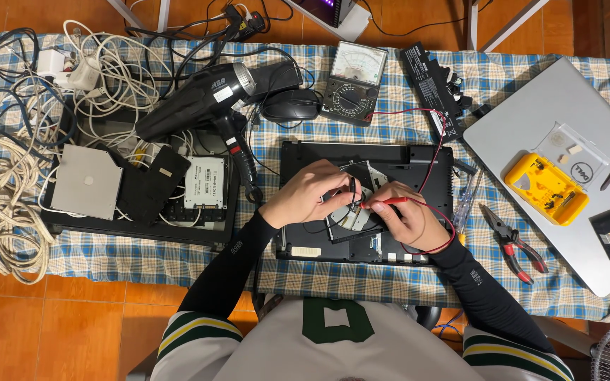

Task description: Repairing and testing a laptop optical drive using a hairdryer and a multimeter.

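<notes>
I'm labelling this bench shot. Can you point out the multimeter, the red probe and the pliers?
multimeter [351,81]: head view, on the dark body just below its pale dial face.
red probe [388,202]: head view, middle of its red shaft, beside the right hand.
pliers [515,243]: head view, near the pivot above the red handles.

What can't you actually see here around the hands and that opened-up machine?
- Probe tips: hidden between the left hand and right hand, head view.
- Part being touched: covered by fingers.
- Meter needle: too small.
- Black device near edge: partly under the forearms.
</notes>
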